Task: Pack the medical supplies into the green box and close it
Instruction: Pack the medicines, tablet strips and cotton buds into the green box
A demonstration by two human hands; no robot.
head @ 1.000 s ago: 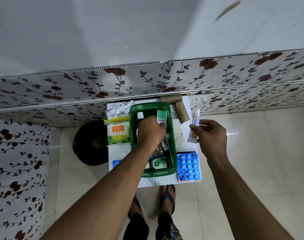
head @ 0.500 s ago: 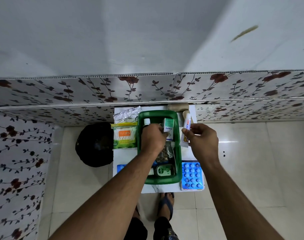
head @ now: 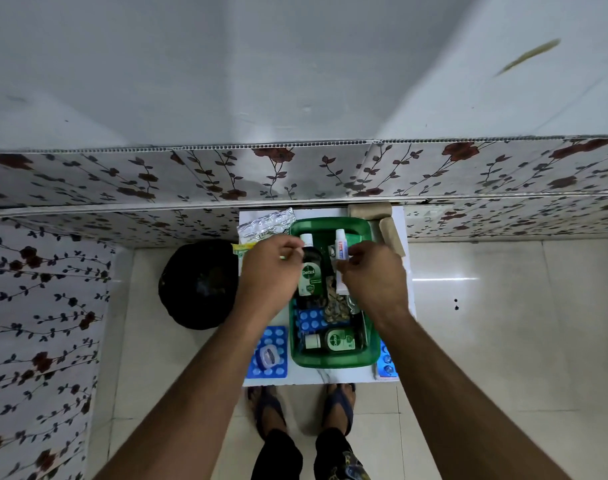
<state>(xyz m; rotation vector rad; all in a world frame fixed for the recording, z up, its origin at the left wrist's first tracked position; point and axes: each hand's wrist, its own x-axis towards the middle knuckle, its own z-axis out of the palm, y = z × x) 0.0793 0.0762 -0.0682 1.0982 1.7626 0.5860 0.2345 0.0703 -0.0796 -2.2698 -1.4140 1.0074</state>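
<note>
The green box [head: 332,361] stands open on a small white table [head: 325,378]. Inside it are an upright dark Dettol bottle [head: 309,274], a second Dettol bottle [head: 334,341] lying down, a blue blister pack [head: 308,320] and foil strips [head: 336,309]. My right hand [head: 375,282] holds a white tube [head: 341,245] upright over the far right part of the box. My left hand [head: 269,271] is curled over the box's left edge and covers the cotton bud pack [head: 240,247]. Whether it grips that pack is hidden.
Left of the box lies a blue blister pack [head: 274,367] with a small round tin [head: 268,354] on it, and foil strips [head: 266,225] farther back. Two bandage rolls [head: 368,211] and another blue pack [head: 387,360] are at the right. A black round object [head: 198,284] sits on the floor.
My right hand has carried the tube leftward from beside the box to over it. My left hand has left the small carton in the box and moved left over the cotton bud pack.
</note>
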